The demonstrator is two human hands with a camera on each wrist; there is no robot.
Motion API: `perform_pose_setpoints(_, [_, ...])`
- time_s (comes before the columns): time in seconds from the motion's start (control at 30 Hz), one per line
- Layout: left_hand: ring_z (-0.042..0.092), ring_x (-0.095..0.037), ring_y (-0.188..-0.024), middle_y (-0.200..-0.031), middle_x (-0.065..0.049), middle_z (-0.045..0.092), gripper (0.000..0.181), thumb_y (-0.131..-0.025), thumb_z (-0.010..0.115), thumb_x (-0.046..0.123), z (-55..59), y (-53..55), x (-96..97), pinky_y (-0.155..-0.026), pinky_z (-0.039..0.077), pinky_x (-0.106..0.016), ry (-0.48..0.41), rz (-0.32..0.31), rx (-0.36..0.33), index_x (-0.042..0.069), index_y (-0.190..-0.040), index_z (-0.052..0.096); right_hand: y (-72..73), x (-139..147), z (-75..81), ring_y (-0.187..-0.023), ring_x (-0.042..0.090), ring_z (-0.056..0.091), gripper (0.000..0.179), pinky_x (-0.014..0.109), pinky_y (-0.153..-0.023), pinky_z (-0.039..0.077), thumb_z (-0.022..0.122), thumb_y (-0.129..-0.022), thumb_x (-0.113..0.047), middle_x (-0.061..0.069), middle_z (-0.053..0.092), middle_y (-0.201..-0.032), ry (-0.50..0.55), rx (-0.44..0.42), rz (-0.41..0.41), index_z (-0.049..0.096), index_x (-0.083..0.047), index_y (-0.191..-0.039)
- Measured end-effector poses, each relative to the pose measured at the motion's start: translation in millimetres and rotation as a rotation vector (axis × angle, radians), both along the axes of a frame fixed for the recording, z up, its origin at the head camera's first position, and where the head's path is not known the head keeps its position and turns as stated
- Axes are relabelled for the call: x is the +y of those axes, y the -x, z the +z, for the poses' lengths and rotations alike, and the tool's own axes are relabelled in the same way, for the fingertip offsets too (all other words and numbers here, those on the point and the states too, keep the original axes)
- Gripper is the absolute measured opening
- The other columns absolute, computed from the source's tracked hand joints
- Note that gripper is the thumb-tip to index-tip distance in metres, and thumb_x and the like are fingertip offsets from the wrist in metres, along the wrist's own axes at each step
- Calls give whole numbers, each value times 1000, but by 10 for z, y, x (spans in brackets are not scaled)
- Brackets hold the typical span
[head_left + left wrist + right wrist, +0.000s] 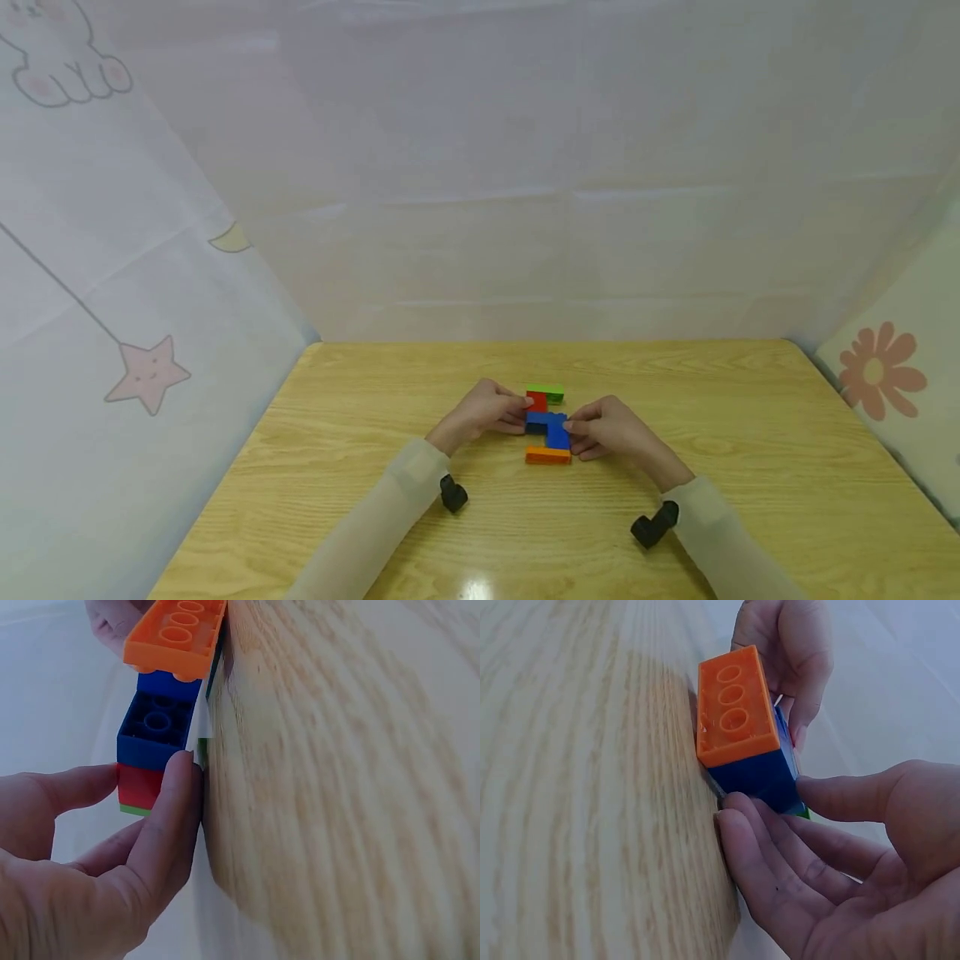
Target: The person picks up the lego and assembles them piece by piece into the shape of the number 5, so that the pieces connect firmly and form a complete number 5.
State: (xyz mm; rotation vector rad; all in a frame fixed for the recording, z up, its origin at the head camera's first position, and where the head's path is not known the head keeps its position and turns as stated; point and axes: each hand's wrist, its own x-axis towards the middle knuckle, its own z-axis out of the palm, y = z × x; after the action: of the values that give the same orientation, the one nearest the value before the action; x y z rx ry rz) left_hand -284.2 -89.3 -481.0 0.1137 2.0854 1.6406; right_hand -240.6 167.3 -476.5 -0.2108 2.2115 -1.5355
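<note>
A joined row of toy building bricks lies on its side on the table. It has an orange brick [547, 456] at the near end, then a blue brick [558, 435], another blue brick [154, 724] offset to the left, a red brick [537, 402] and a green brick [553, 390] at the far end. My left hand [487, 408] pinches the red brick from the left side, thumb on one face and fingers opposite. From the right, the thumb and fingers of my right hand [611, 429] hold the near blue brick. The orange brick's hollow underside [735, 705] faces me.
The wooden table [360, 508] extends around both hands. Pale cloth [480, 167] hangs behind it, with printed cloth panels [52, 467] along both sides. Black camera mounts [453, 494] are strapped at the sleeved wrists.
</note>
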Motion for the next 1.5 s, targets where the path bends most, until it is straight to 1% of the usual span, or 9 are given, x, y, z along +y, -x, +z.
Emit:
perform_pose_setpoints(0.2, [79, -27, -92, -105, -19, 79, 30, -102, 70, 21, 64, -71, 13, -83, 66, -39, 99, -5, 65, -6, -112, 78, 3, -22, -32, -77, 18, 76, 25, 36, -72, 66, 67, -103, -14, 11, 80, -90, -8, 21, -6, 76, 5, -117])
perform_pose_setpoints(0.3, [79, -24, -89, -105, -18, 79, 27, -101, 70, 19, 69, -92, 9, -82, 66, -38, 137, -9, 88, -5, -110, 80, -9, -33, -26, -78, 19, 76, 24, 36, -72, 66, 67, -103, -13, 11, 80, -91, -11, 31, -20, 77, 4, -116])
perform_pose_setpoints(0.4, [77, -20, -86, -107, -15, 79, 24, -102, 70, 18, 52, -88, 1, -82, 66, -36, 161, -12, 97, -2, -109, 81, -21, -41, -16, -79, 20, 77, 23, 38, -74, 66, 67, -103, -14, 11, 80, -93, -16, 37, -30, 78, 3, -114])
perform_pose_setpoints(0.6, [77, -19, -88, -114, -15, 77, 25, -102, 71, 19, 28, -78, -11, -83, 66, -36, 162, -24, 110, -2, -113, 80, -33, -49, -19, -81, 21, 77, 22, 38, -74, 66, 70, -102, -16, 11, 80, -95, -27, 43, -44, 79, 1, -112])
perform_pose_setpoints(0.8, [77, -20, -91, -116, -16, 77, 28, -103, 70, 20, 28, -94, -22, -83, 66, -35, 165, -28, 108, -2, -117, 79, -25, -49, -56, -82, 20, 77, 24, 37, -73, 66, 70, -102, -16, 11, 80, -96, -18, 47, -38, 79, 2, -114])
perform_pose_setpoints(0.93, [77, -20, -90, -115, -15, 77, 28, -102, 71, 21, 25, -102, -33, -83, 66, -35, 158, -24, 109, -2, -116, 79, -23, -54, -58, -80, 19, 76, 24, 36, -73, 66, 71, -101, -16, 11, 80, -94, -23, 50, -33, 79, 2, -114])
perform_pose_setpoints(1.17, [78, -20, -90, -111, -16, 78, 27, -102, 71, 21, 13, -113, -55, -83, 66, -36, 144, -21, 110, -2, -113, 80, -36, -81, -34, -81, 19, 76, 24, 36, -73, 66, 72, -100, -17, 11, 80, -95, -39, 35, -49, 78, 2, -114])
perform_pose_setpoints(1.37, [78, -19, -87, -106, -15, 78, 24, -101, 72, 20, 17, -122, -54, -81, 66, -35, 147, -10, 113, -1, -107, 82, -34, -88, -35, -82, 20, 77, 24, 37, -73, 66, 72, -101, -16, 11, 81, -96, -36, 32, -50, 78, 2, -115])
perform_pose_setpoints(1.5, [78, -19, -87, -104, -15, 78, 24, -101, 72, 20, 26, -118, -61, -82, 66, -35, 140, -8, 112, -1, -108, 81, -19, -88, -36, -81, 19, 76, 24, 36, -73, 66, 72, -101, -17, 11, 80, -96, -36, 32, -50, 78, 2, -115])
